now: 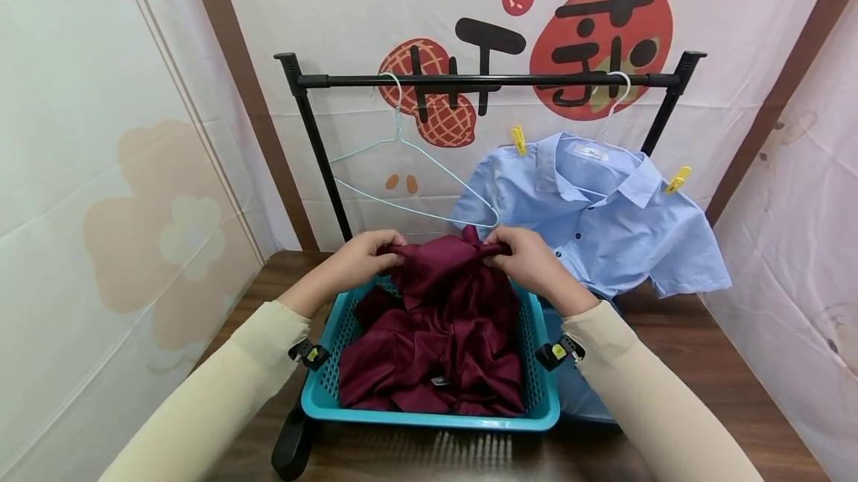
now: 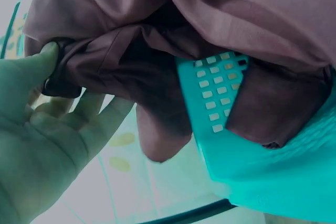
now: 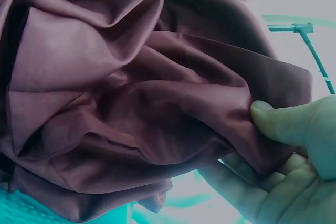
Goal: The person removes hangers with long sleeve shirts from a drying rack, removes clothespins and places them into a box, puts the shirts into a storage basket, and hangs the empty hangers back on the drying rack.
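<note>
A maroon garment point(image 1: 436, 340) of smooth, slightly shiny cloth lies bunched in a turquoise plastic basket point(image 1: 429, 421), its upper part raised between both hands. My left hand point(image 1: 372, 252) pinches one upper corner of the cloth between thumb and fingers. On the other side, my right hand point(image 1: 526, 257) grips the opposite corner the same way. The right wrist view has the thumb on top of a fold of the garment point(image 3: 199, 103), with fingers beneath. Loose folds hang over the basket's perforated wall point(image 2: 212, 98) in the left wrist view.
Behind the basket stands a black clothes rack point(image 1: 469, 80). An unloaded pale green wire hanger point(image 1: 429, 210) hangs left on its bar. At right hangs a light blue short-sleeved shirt point(image 1: 603, 236), with yellow clothespins point(image 1: 678, 179) at its shoulders. Brown wooden table point(image 1: 710, 385) underneath.
</note>
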